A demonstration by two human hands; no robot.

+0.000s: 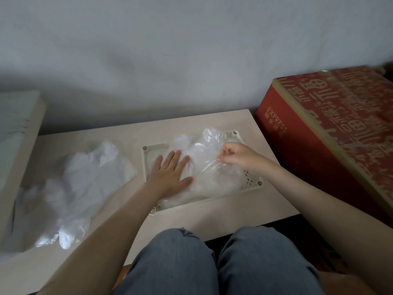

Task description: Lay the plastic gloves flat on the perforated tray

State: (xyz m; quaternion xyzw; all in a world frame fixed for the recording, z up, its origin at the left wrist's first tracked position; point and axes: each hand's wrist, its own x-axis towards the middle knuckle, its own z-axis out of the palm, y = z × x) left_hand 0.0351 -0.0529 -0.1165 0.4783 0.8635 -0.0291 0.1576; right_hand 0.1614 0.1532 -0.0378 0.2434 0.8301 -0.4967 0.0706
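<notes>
A cream perforated tray point(251, 184) lies on the low table, right of centre. Clear plastic gloves point(210, 145) lie spread and crinkled over most of it. My left hand point(170, 171) presses flat, fingers straight, on the gloves at the tray's left part. My right hand point(236, 155) hovers over the tray's right part, its fingers curled and pinching a fold of the clear plastic, which is pulled taut below it. A heap of more clear plastic gloves point(80, 184) lies on the table to the left of the tray.
The beige table point(270, 152) ends close in front of my knees point(212, 262). A large red cardboard box point(331, 133) stands right beside the table's right edge. A pale box-like object point(19, 135) borders the left side. A grey wall rises behind.
</notes>
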